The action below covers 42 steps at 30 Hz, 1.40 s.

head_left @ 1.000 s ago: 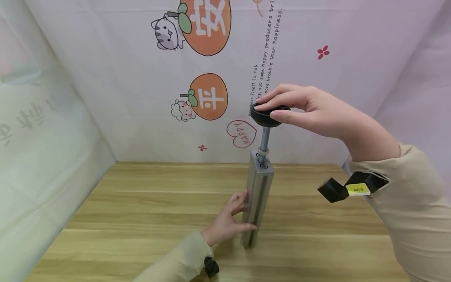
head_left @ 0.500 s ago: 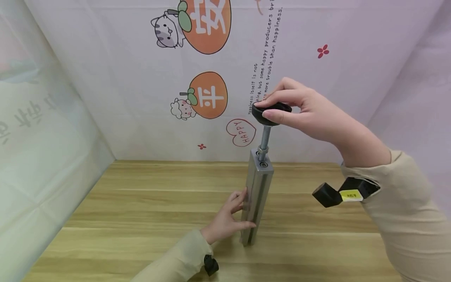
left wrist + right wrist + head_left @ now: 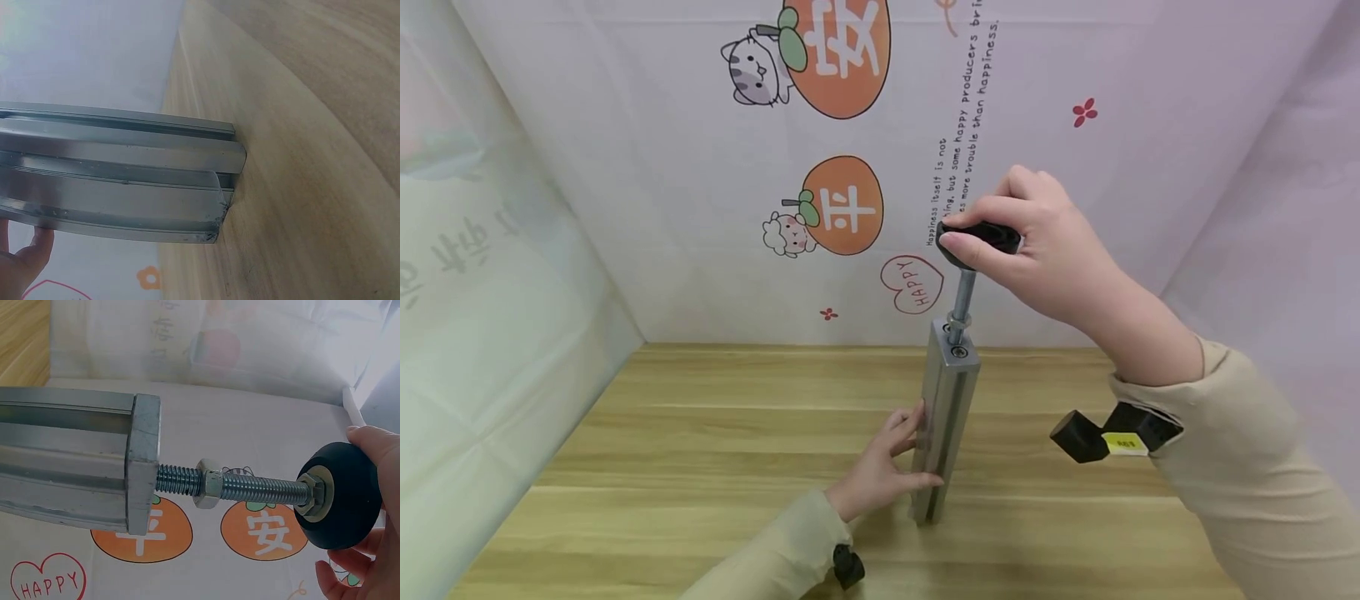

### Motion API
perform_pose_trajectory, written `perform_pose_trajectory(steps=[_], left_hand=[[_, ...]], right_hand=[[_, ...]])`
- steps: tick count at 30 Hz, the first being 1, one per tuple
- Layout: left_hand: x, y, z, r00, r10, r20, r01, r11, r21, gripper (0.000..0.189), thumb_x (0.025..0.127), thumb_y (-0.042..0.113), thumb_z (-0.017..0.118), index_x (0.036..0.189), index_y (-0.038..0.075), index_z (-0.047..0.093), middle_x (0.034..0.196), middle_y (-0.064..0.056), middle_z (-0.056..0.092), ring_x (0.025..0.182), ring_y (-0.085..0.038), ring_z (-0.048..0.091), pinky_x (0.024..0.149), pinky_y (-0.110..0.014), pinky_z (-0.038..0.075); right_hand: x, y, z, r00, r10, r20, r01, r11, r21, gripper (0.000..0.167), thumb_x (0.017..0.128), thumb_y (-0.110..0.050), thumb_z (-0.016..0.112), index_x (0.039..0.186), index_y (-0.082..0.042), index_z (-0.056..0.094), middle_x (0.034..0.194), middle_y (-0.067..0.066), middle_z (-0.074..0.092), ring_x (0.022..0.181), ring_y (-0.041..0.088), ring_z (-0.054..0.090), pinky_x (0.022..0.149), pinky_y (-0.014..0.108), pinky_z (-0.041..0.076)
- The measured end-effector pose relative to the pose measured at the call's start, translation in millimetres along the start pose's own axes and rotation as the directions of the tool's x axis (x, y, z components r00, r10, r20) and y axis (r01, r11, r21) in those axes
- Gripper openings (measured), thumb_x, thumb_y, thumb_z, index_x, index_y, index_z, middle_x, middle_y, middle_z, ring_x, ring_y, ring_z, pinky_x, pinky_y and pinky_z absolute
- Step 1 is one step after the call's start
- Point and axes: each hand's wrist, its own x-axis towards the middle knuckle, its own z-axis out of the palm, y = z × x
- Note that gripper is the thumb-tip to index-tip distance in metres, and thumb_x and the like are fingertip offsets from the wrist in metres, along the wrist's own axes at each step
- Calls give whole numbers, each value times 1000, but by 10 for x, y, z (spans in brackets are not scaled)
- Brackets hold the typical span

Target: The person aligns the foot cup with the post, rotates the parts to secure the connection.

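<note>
An aluminium profile [image 3: 946,417] stands upright on the wooden table, its lower end against the tabletop in the left wrist view. My left hand [image 3: 880,473] holds it low down, thumb on the near side and fingers on the left. Out of its top end plate [image 3: 144,465] comes a threaded rod [image 3: 262,487] carrying a hex nut [image 3: 209,484] part way along, spaced from the plate. On the rod's far end sits a round black levelling foot [image 3: 344,500]. My right hand [image 3: 1048,242] grips this foot by its edge, between thumb and fingers.
Wood-grain tabletop [image 3: 722,467] surrounds the profile. Behind it hangs a white printed cloth [image 3: 700,250] with orange fruit drawings, and pale cloth walls [image 3: 490,333] rise at the sides. A black wrist device [image 3: 1082,437] sticks out from the right sleeve.
My right wrist and forearm have swung left and down as the hand turned. Its fingers went from lying flatter over the levelling foot to curling round it. The left hand has stayed put.
</note>
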Motion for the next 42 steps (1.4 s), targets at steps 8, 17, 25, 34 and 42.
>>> perform_pose_trajectory(steps=[8,17,25,34,42], left_hand=[[5,-23,18,1000,-7,5,7,1000,-11,109,74,1,77,151,29,7,126,-15,39,117,-17,45,101,-41,44],[15,-13,9,1000,-6,-5,5,1000,-21,109,73,-1,77,151,29,7,125,-16,39,117,-14,44,100,-42,44],[14,-3,-8,999,-36,10,36,999,-35,107,74,0,76,152,26,7,126,-14,39,118,-14,43,102,-39,43],[-15,-27,3,1000,-15,-1,15,999,-41,107,74,0,77,152,26,8,127,-16,39,118,-14,43,101,-42,44],[-22,-15,-1,1000,-21,0,21,999,-48,105,74,-1,77,151,21,9,127,-16,39,120,-14,42,101,-41,43]], right_hand=[[-17,78,22,992,-102,-77,102,995,-1,18,89,-16,62,100,-8,73,84,7,49,80,18,34,69,30,26],[7,234,-35,994,-105,-24,108,963,246,23,93,-9,55,111,-7,69,106,-7,57,104,5,44,86,22,35],[73,352,-64,977,-182,114,75,786,613,35,90,-1,43,118,-4,65,126,2,58,122,22,43,92,19,42],[149,337,-89,943,-266,201,102,803,587,39,84,3,40,112,0,66,121,6,60,114,25,48,86,22,43],[138,331,-85,941,-273,198,106,797,595,38,85,4,43,113,-3,68,116,9,60,107,23,53,82,20,48]])
